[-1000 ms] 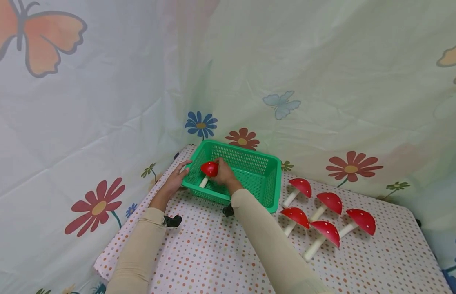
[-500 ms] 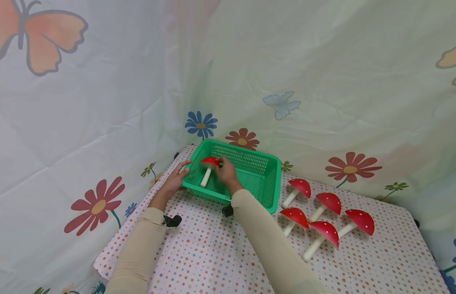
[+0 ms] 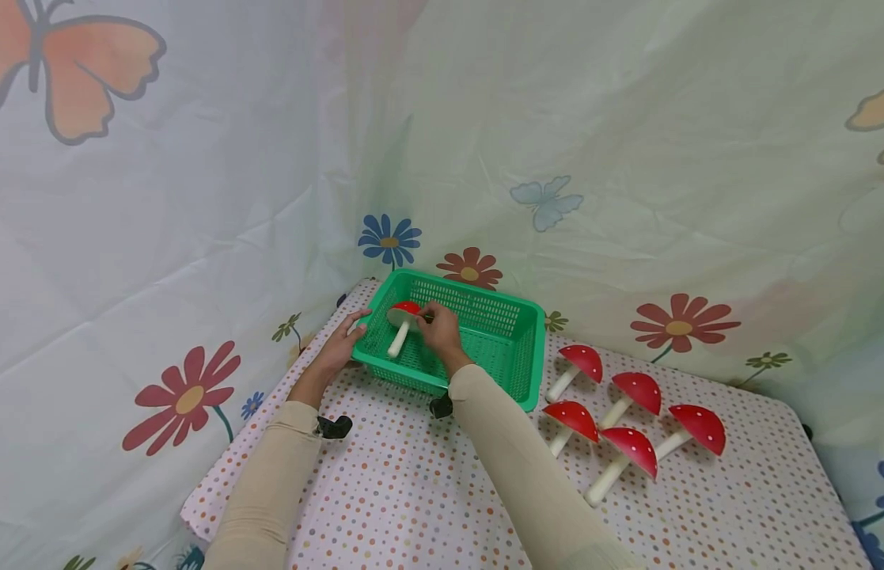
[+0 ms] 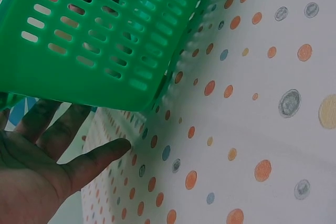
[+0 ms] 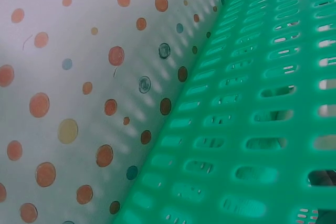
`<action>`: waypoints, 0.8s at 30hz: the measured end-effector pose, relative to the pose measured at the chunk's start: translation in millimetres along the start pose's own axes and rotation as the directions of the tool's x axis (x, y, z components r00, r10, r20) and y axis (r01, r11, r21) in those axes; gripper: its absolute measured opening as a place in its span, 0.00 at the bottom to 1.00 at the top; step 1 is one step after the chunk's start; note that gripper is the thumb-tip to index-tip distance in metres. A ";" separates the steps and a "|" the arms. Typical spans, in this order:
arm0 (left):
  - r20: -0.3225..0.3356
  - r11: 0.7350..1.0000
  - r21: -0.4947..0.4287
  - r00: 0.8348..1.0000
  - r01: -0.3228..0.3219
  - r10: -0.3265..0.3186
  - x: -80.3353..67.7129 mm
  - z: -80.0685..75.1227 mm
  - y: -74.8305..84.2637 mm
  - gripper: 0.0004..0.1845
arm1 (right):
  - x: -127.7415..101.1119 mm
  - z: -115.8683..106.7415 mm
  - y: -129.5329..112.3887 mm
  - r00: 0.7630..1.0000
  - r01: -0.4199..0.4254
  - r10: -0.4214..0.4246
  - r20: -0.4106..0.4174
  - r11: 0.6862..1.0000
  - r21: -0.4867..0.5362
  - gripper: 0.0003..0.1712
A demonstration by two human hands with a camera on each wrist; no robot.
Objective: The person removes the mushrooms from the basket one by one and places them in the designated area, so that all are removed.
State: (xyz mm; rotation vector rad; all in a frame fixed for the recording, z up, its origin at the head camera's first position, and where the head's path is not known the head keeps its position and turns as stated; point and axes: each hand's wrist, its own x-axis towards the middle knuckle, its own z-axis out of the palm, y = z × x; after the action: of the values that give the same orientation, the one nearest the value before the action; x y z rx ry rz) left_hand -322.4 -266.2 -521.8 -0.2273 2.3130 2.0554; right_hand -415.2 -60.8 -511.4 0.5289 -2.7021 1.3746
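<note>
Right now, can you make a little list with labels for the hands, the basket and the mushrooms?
Left hand: rests with straight fingers against the left end of the green slotted plastic basket.
Right hand: inside the basket, fingers on the red-capped toy mushroom with a white stem.
Mushroom in basket: leaning, cap up, stem pointing down to the basket floor.
Other mushrooms: five red white-spotted toy mushrooms lying right of the basket.
Surface: dotted tablecloth.

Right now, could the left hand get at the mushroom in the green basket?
Probably yes. The left hand rests at the basket wall's left corner, the top is open, and the mushroom lies just inside; only the right hand holding its cap crowds it.
</note>
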 end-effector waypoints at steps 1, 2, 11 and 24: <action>-0.002 1.000 -0.001 1.000 -0.002 0.002 -0.2 0.3 0.3 0.23 | 0.2 -0.8 -0.4 1.000 0.000 0.000 0.002 1.000 -0.003 0.05; -0.005 1.000 0.000 1.000 -0.005 0.005 -0.3 0.5 0.6 0.23 | 0.3 -1.4 -0.8 1.000 -0.002 0.002 0.003 1.000 -0.006 0.05; -0.010 1.000 0.022 1.000 -0.021 0.021 -3.0 3.1 4.1 0.24 | -1.0 -9.9 -7.5 0.999 -0.030 0.031 -0.032 0.999 0.025 0.08; -0.011 0.998 0.057 1.000 -0.027 0.028 -5.4 2.1 5.8 0.23 | -7.4 -39.3 -17.7 0.982 0.043 0.002 -0.187 0.970 0.239 0.08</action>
State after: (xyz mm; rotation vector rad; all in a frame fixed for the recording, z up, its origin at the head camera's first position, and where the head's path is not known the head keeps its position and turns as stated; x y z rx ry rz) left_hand -318.0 -263.1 -515.6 -0.2072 2.3911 2.0019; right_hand -406.2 -37.1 -475.7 0.4183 -2.3922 1.6693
